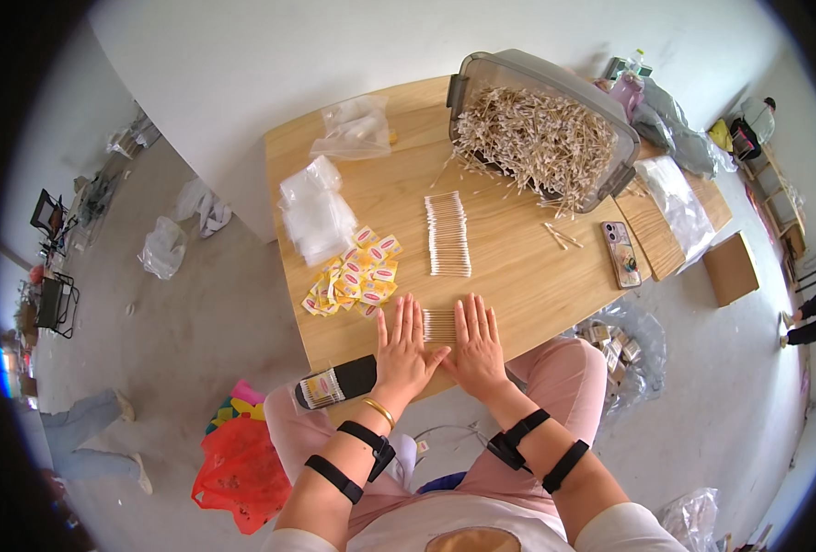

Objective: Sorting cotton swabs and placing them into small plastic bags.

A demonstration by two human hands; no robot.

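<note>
My left hand (pixel 402 354) and my right hand (pixel 478 350) lie flat at the table's near edge, fingers stretched forward and thumbs meeting. Between them sits a short row of cotton swabs (pixel 439 324), flanked by my fingers; its near end is partly hidden. A longer column of side-by-side cotton swabs (pixel 448 235) lies just beyond. Left of it are a heap of yellow-and-white printed cards (pixel 353 281) and a stack of clear plastic bags (pixel 318 219). Beside my left wrist, a filled pack of cotton swabs (pixel 320 389) rests on a dark pad (pixel 356 375).
A tilted grey bin (pixel 621 175) spills loose swabs at the table's back right. A phone (pixel 620 255) and a few stray swabs (pixel 562 236) lie nearer. On the floor are a cardboard box (pixel 730 269), a red bag (pixel 242 474) and a bag of small boxes (pixel 618 354). Other people stand at both sides.
</note>
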